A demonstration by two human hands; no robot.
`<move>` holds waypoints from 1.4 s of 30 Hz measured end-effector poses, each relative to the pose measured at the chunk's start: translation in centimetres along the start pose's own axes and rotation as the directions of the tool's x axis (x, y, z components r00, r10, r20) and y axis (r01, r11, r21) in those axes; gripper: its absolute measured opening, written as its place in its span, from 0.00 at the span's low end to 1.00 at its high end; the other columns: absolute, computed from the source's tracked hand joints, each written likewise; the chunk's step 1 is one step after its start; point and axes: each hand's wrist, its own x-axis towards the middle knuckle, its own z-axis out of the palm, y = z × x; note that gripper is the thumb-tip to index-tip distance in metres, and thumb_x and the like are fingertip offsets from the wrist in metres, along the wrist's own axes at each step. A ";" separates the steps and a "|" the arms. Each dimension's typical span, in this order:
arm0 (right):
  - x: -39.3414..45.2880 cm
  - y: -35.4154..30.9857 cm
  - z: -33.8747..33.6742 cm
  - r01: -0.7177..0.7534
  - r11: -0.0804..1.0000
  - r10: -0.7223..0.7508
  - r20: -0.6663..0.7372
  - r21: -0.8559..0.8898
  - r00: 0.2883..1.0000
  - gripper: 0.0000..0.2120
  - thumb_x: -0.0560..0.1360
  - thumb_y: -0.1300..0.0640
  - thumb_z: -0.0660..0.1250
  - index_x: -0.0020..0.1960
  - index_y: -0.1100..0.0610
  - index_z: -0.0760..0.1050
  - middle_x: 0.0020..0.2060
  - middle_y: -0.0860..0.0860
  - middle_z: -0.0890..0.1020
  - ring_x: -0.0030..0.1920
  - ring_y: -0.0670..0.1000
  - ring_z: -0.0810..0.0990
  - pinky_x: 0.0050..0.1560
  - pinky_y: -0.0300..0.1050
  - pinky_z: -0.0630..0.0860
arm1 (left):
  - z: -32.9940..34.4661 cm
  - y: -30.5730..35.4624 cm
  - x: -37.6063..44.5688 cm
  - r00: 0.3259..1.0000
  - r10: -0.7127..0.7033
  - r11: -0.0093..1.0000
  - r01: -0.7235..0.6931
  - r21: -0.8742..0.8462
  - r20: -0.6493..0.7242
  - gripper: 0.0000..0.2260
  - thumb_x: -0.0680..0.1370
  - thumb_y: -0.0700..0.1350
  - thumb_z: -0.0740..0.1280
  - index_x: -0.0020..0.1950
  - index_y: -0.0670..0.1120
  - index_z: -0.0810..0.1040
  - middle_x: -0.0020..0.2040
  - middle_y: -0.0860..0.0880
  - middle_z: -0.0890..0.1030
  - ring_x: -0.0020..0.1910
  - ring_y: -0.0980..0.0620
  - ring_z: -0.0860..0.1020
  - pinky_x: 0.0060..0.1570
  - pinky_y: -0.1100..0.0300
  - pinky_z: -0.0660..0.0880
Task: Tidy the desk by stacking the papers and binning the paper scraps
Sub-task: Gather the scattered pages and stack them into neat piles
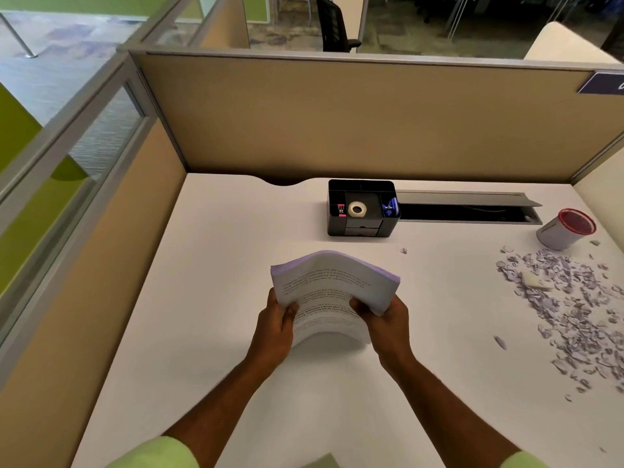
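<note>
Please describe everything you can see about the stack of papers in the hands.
The stack of papers is thick, white, with lines of black printed text on its top sheet. It bows upward in an arch over the white desk. The left hand grips its left edge and the right hand its right edge, thumbs on top.

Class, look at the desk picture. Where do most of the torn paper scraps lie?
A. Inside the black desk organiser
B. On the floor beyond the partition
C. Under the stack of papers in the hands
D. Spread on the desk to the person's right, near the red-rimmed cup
D: the paper scraps are scattered over the desk on the right side, just in front of the tipped red-rimmed cup.
</note>
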 end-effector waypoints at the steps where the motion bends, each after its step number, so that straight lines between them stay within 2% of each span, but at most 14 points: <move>1: 0.1 -0.1 -0.1 0.006 1.000 -0.006 0.001 0.008 1.000 0.17 0.74 0.64 0.76 0.55 0.44 0.82 0.48 0.48 0.87 0.51 0.53 0.86 0.49 0.53 0.85 | 0.0 -0.1 0.1 1.000 -0.005 1.000 0.005 0.005 -0.018 0.13 0.83 0.43 0.60 0.68 0.51 0.67 0.56 0.57 0.79 0.54 0.64 0.77 0.49 0.65 0.76; 5: -0.1 1.0 -0.4 -0.035 0.999 0.036 0.048 -0.028 0.998 0.16 0.73 0.62 0.78 0.58 0.50 0.82 0.50 0.48 0.87 0.51 0.52 0.86 0.50 0.51 0.84 | 0.0 -0.7 0.3 0.999 -0.038 0.999 0.038 0.012 0.003 0.14 0.83 0.43 0.59 0.68 0.53 0.66 0.56 0.56 0.79 0.55 0.58 0.78 0.47 0.65 0.78; 10: 0.6 1.7 -1.0 -0.072 0.982 0.081 0.045 -0.176 0.996 0.12 0.71 0.59 0.80 0.52 0.50 0.84 0.46 0.46 0.88 0.46 0.50 0.87 0.47 0.51 0.85 | 0.0 -0.9 1.3 0.995 -0.085 0.990 0.079 0.115 0.050 0.13 0.82 0.41 0.60 0.67 0.48 0.67 0.57 0.52 0.78 0.54 0.53 0.78 0.43 0.72 0.76; 12: 1.4 1.2 -1.0 -0.065 0.976 0.083 0.079 -0.206 0.993 0.15 0.68 0.55 0.82 0.53 0.52 0.83 0.47 0.47 0.88 0.45 0.49 0.87 0.46 0.52 0.85 | -0.3 -0.7 2.1 0.995 -0.098 0.986 0.093 0.141 0.029 0.11 0.83 0.41 0.60 0.64 0.48 0.69 0.56 0.52 0.79 0.51 0.53 0.80 0.41 0.70 0.78; 14: 2.3 0.4 -0.8 -0.081 0.973 0.106 0.106 -0.218 0.989 0.19 0.68 0.53 0.83 0.55 0.53 0.82 0.48 0.47 0.88 0.45 0.49 0.88 0.45 0.50 0.85 | -0.8 -0.4 3.1 0.993 -0.111 0.983 0.106 0.150 0.026 0.09 0.83 0.42 0.60 0.63 0.48 0.69 0.57 0.51 0.79 0.50 0.53 0.81 0.44 0.61 0.81; 16: 3.2 -0.4 -0.5 -0.092 0.973 0.122 0.130 -0.212 0.984 0.21 0.67 0.53 0.83 0.57 0.53 0.81 0.50 0.46 0.88 0.45 0.50 0.88 0.44 0.48 0.85 | -1.5 0.0 4.1 0.992 -0.124 0.980 0.118 0.160 0.030 0.11 0.82 0.42 0.60 0.65 0.48 0.69 0.59 0.52 0.78 0.53 0.50 0.80 0.51 0.54 0.81; 20: 4.5 -1.1 0.0 -0.195 0.976 0.214 0.263 -0.098 0.941 0.23 0.69 0.57 0.81 0.61 0.56 0.79 0.53 0.50 0.87 0.50 0.55 0.88 0.49 0.53 0.85 | -3.7 -0.3 6.0 0.983 -0.177 0.978 0.172 0.114 0.043 0.14 0.82 0.41 0.62 0.67 0.49 0.70 0.61 0.54 0.78 0.58 0.51 0.78 0.60 0.52 0.76; 24: 4.7 -0.4 1.2 -0.264 0.959 0.281 0.404 -0.100 0.871 0.22 0.71 0.63 0.78 0.63 0.60 0.79 0.56 0.54 0.87 0.54 0.59 0.87 0.53 0.53 0.84 | -6.1 -1.5 7.8 0.974 -0.219 0.975 0.216 0.059 0.053 0.15 0.81 0.40 0.63 0.67 0.49 0.72 0.63 0.52 0.79 0.60 0.50 0.78 0.63 0.47 0.75; 27: 5.1 0.1 2.6 -0.265 0.955 0.295 0.361 -0.133 0.884 0.19 0.72 0.65 0.78 0.61 0.59 0.81 0.53 0.53 0.88 0.52 0.59 0.87 0.54 0.55 0.84 | -7.1 -2.2 8.6 0.962 -0.264 0.965 0.264 0.002 0.070 0.13 0.81 0.41 0.64 0.66 0.48 0.74 0.62 0.52 0.80 0.58 0.50 0.80 0.62 0.46 0.76; 30: 5.7 0.4 3.8 -0.281 0.948 0.315 0.305 -0.150 0.899 0.16 0.72 0.67 0.77 0.58 0.57 0.82 0.51 0.52 0.88 0.50 0.59 0.87 0.51 0.54 0.85 | -7.8 -2.4 8.9 0.931 -0.339 0.921 0.358 -0.154 0.133 0.10 0.82 0.44 0.64 0.63 0.48 0.76 0.58 0.51 0.83 0.56 0.48 0.82 0.59 0.41 0.77; 32: 6.1 0.7 4.6 -0.300 0.941 0.334 0.268 -0.159 0.904 0.16 0.72 0.67 0.77 0.58 0.56 0.82 0.50 0.52 0.88 0.49 0.59 0.87 0.50 0.54 0.85 | -8.0 -2.6 8.7 0.893 -0.403 0.864 0.443 -0.238 0.199 0.09 0.83 0.43 0.61 0.63 0.47 0.75 0.58 0.49 0.83 0.56 0.46 0.82 0.57 0.39 0.77; 35: 6.8 1.2 5.5 -0.332 0.928 0.365 0.231 -0.171 0.902 0.16 0.73 0.66 0.76 0.58 0.56 0.82 0.50 0.53 0.88 0.49 0.59 0.87 0.50 0.57 0.85 | -8.2 -3.1 8.3 0.847 -0.458 0.822 0.519 -0.234 0.270 0.12 0.84 0.38 0.57 0.64 0.48 0.74 0.59 0.49 0.82 0.57 0.45 0.81 0.57 0.40 0.77; 39: 7.6 1.6 6.9 -0.348 0.920 0.385 0.241 -0.181 0.891 0.15 0.72 0.66 0.77 0.58 0.57 0.82 0.50 0.53 0.88 0.49 0.59 0.87 0.51 0.58 0.85 | -8.6 -4.2 9.0 0.857 -0.480 0.846 0.509 -0.159 0.187 0.13 0.84 0.38 0.56 0.63 0.50 0.74 0.60 0.50 0.81 0.57 0.46 0.81 0.56 0.44 0.78; 42: 8.3 1.7 8.5 -0.370 0.915 0.399 0.229 -0.160 0.888 0.14 0.72 0.66 0.77 0.57 0.58 0.82 0.50 0.52 0.88 0.49 0.58 0.87 0.48 0.53 0.85 | -9.1 -5.0 10.6 0.871 -0.476 0.863 0.489 -0.126 0.123 0.13 0.83 0.37 0.57 0.62 0.50 0.74 0.61 0.50 0.80 0.58 0.47 0.80 0.60 0.46 0.77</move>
